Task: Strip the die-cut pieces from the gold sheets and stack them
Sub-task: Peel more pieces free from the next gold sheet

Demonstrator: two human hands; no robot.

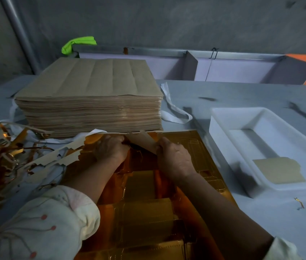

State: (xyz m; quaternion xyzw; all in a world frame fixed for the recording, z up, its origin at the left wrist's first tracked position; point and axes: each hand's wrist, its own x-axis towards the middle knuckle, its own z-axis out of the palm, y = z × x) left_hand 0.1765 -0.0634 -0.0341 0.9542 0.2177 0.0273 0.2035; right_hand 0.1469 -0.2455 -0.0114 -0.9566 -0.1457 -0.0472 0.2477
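Fingers (pixel 161 145): curling tight on both hands, pinching one turned-up flap between them.
Left hand (pixel 111 149): gripping the flap's left end, knuckles up.
Right hand (pixel 174 158): gripping its right end, just beside the left.
Flap (pixel 142 140): bending up brown side out at the sheet's far edge; looking thin, light and springy, probably tearing easily, so holding close to the cut line seems wise.
Gold sheet (pixel 195 147): lying flat on the bench (pixel 242 94) under both forearms; its foil face is looking slick and quick to crease.
Tray (pixel 223 117): sitting to the right, holding one piece (pixel 279 172).
Stack (pixel 88 102): standing just beyond the hands.
Scraps (pixel 4 152): piling up at the left.
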